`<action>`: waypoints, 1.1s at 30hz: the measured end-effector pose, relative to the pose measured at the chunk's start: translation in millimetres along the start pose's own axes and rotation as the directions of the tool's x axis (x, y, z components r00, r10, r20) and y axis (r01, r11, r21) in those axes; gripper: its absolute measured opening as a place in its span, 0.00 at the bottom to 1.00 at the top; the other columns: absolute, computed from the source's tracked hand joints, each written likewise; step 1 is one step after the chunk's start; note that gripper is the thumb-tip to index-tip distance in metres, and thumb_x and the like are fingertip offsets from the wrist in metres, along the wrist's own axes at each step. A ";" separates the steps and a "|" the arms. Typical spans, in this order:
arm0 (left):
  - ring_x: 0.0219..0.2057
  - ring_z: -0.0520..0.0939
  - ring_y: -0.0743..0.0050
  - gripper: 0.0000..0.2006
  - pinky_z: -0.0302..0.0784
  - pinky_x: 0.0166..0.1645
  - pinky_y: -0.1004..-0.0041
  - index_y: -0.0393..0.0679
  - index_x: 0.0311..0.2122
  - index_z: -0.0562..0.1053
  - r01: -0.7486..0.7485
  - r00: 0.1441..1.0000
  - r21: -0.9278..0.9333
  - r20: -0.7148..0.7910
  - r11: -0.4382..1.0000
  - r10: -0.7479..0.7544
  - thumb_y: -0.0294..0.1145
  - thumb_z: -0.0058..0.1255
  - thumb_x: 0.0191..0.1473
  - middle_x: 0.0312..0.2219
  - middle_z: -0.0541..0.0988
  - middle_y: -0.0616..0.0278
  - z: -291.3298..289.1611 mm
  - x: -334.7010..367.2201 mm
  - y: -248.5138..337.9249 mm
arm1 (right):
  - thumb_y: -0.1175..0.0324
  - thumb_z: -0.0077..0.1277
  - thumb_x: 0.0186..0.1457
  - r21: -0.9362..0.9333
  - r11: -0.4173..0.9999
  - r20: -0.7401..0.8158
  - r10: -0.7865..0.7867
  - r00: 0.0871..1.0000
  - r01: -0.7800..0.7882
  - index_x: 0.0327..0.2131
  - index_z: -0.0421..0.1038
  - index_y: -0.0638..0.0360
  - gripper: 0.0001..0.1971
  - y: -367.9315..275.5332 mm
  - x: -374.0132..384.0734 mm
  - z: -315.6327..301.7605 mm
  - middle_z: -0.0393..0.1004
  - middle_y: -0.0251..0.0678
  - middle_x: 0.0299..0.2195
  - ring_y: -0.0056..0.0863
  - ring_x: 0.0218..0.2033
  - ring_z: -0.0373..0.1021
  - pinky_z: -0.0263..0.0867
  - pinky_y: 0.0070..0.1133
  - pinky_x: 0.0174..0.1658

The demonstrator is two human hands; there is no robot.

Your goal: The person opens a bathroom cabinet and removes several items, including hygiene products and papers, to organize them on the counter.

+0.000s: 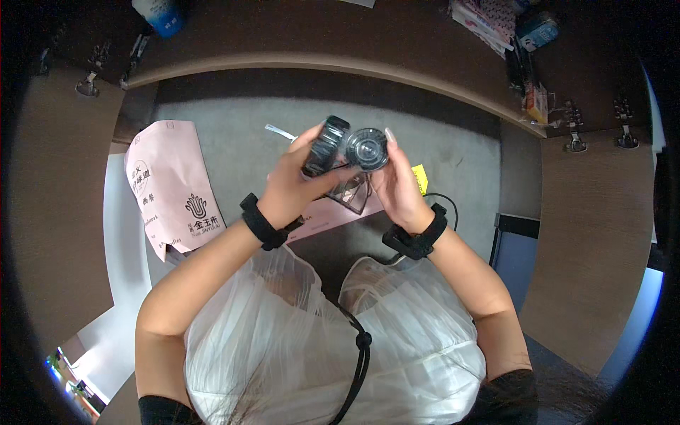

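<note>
Both my hands are raised in the middle of the view, over a grey surface (241, 117). My left hand (290, 177) is closed round a small dark cylindrical tub (329, 145) with a shiny, plastic-looking side. Its lid faces up and away from me. In my right hand (401, 185) is a second small round tub (367, 149) with clear ringed plastic on top, tilted toward me. The two tubs are side by side, almost touching. Below the hands lies a dark-edged, glossy piece (352, 197) I cannot name, partly hidden by my fingers.
A pink paper bag (173, 188) lies at the left, and more pink paper (329, 216) sits under my hands. A white stick-like handle (280, 132) and a yellow label (420, 178) flank them. Hinged brown doors stand at both sides; a blue-and-white cup (161, 18) is on the upper ledge.
</note>
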State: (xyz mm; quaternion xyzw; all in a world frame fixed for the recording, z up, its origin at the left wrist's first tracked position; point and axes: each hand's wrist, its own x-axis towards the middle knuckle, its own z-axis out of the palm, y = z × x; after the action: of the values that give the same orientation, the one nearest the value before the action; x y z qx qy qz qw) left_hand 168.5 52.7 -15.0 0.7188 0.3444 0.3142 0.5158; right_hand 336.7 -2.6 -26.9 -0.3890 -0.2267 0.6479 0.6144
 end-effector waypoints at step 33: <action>0.38 0.71 0.54 0.30 0.64 0.46 0.64 0.35 0.44 0.61 0.609 0.784 0.514 -0.506 0.604 -0.360 0.48 0.53 0.43 0.32 0.70 0.50 -41.2 -72.7 -180.9 | 0.58 0.35 0.58 0.143 0.905 0.046 0.399 0.916 -0.401 0.42 0.60 0.59 0.16 32.1 7.9 -41.1 0.69 0.35 0.37 0.26 0.36 0.68 0.66 0.21 0.40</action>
State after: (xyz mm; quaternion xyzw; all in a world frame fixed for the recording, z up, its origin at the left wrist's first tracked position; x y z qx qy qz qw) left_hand 63.2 56.5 -184.2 0.6597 0.7023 0.1416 0.2271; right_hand 349.4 -7.0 -77.8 -0.3749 -0.0980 0.7783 0.4941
